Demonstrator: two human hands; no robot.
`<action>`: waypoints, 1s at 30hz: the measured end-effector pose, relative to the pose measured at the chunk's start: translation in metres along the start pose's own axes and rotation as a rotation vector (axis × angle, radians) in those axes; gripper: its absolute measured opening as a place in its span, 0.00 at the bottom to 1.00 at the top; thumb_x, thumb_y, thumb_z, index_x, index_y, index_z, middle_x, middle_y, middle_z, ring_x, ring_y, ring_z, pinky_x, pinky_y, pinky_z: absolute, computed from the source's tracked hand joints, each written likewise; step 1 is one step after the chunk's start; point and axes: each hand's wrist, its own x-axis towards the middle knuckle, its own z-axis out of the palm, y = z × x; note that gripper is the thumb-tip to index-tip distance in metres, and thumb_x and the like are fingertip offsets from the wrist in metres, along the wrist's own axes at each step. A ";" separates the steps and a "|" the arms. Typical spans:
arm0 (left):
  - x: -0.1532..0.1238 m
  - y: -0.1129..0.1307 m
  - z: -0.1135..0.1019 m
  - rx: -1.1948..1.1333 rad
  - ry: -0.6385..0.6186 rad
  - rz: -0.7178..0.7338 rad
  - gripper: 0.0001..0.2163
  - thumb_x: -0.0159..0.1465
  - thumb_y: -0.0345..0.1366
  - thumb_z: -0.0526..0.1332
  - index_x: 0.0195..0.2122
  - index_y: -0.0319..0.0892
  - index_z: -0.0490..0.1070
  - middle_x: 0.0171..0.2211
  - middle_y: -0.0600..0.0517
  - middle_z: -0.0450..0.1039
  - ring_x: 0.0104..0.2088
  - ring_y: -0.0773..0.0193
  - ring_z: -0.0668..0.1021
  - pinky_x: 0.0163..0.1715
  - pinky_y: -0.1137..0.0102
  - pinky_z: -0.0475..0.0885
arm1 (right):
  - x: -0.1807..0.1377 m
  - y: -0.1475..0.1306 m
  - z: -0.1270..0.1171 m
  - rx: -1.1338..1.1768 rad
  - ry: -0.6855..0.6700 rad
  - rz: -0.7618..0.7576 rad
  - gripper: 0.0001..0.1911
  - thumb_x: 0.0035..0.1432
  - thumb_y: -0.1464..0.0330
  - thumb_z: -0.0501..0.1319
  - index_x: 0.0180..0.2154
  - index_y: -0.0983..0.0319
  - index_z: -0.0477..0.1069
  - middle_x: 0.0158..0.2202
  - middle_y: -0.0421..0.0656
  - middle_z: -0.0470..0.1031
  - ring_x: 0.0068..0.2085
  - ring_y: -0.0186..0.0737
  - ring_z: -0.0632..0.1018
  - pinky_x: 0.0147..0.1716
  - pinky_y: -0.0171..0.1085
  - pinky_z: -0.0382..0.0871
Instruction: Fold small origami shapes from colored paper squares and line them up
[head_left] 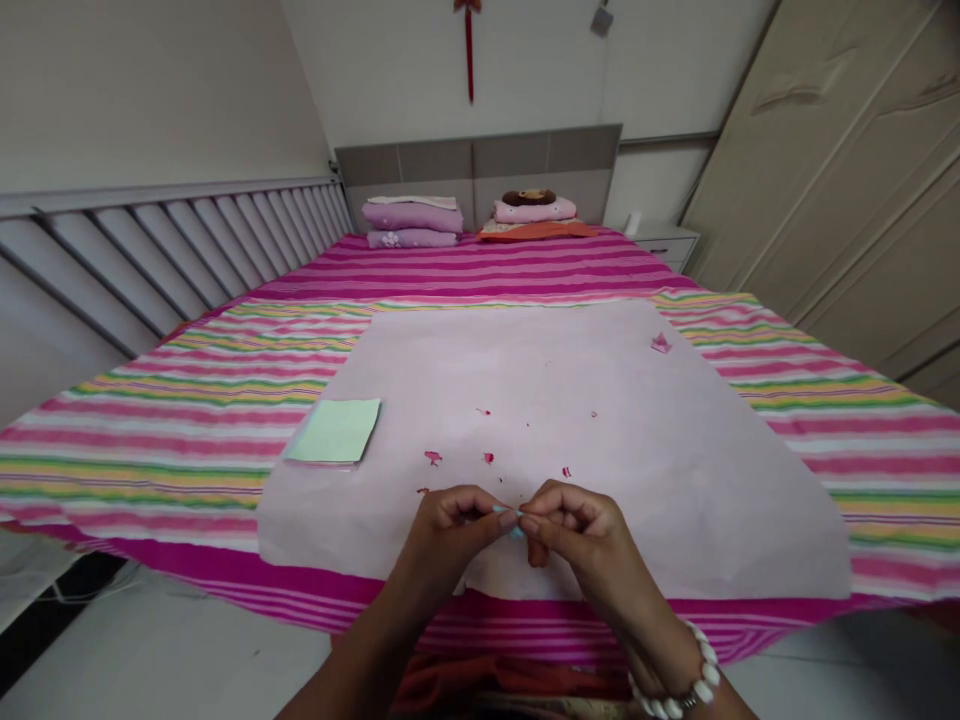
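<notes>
Both hands meet at the near part of a large pale sheet (675, 520) spread on the bed. Between them is a small piece of light-blue paper (516, 532), mostly hidden by the fingers. My left hand (461, 525) pinches its left side with thumb and forefinger. From the other side, my right hand (574, 525) pinches it too, fingers curled. Whether the paper is folded I cannot tell. A stack of square paper (337, 430), light green on top, lies to the left. At the sheet's far right sits a small folded pink paper shape (661, 343).
Several small red marks or scraps, such as a red one (433, 458), dot the sheet beyond my hands. Striped bedding (795, 400) surrounds it. Folded purple bedding (412, 217) and a pink pile (534, 212) stand by the headboard (480, 160). A white rail (187, 240) runs along the left.
</notes>
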 end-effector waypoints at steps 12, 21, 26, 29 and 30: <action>0.019 -0.017 0.011 -0.205 0.089 -0.117 0.12 0.48 0.40 0.69 0.16 0.39 0.70 0.16 0.55 0.68 0.23 0.68 0.69 0.28 0.71 0.62 | 0.014 0.015 0.001 0.136 0.179 0.072 0.09 0.42 0.67 0.71 0.28 0.63 0.77 0.13 0.38 0.73 0.16 0.34 0.72 0.20 0.33 0.64; 0.034 -0.015 -0.004 0.068 -0.026 0.249 0.06 0.55 0.34 0.66 0.34 0.42 0.76 0.49 0.46 0.68 0.47 0.57 0.73 0.41 0.68 0.71 | 0.035 0.011 -0.015 0.279 0.242 0.261 0.14 0.35 0.67 0.75 0.25 0.67 0.76 0.16 0.40 0.75 0.18 0.30 0.73 0.19 0.29 0.64; 0.048 -0.020 -0.001 0.048 -0.057 0.230 0.03 0.53 0.32 0.67 0.30 0.41 0.77 0.35 0.49 0.75 0.37 0.62 0.77 0.39 0.69 0.72 | 0.044 0.012 -0.019 0.241 0.179 0.248 0.15 0.43 0.61 0.72 0.23 0.67 0.74 0.19 0.41 0.75 0.17 0.30 0.72 0.18 0.30 0.64; 0.057 -0.021 0.002 -0.044 -0.012 0.098 0.06 0.52 0.34 0.69 0.31 0.40 0.76 0.25 0.53 0.76 0.29 0.64 0.77 0.35 0.69 0.72 | 0.048 0.015 -0.025 0.072 0.193 0.112 0.14 0.51 0.59 0.67 0.29 0.65 0.76 0.20 0.41 0.75 0.20 0.33 0.73 0.20 0.32 0.65; 0.059 -0.022 0.003 -0.060 -0.005 0.068 0.07 0.51 0.34 0.69 0.31 0.40 0.76 0.24 0.53 0.76 0.28 0.65 0.77 0.34 0.69 0.72 | 0.049 0.015 -0.028 -0.005 0.213 0.031 0.13 0.51 0.60 0.66 0.32 0.64 0.77 0.22 0.41 0.75 0.22 0.34 0.74 0.22 0.33 0.66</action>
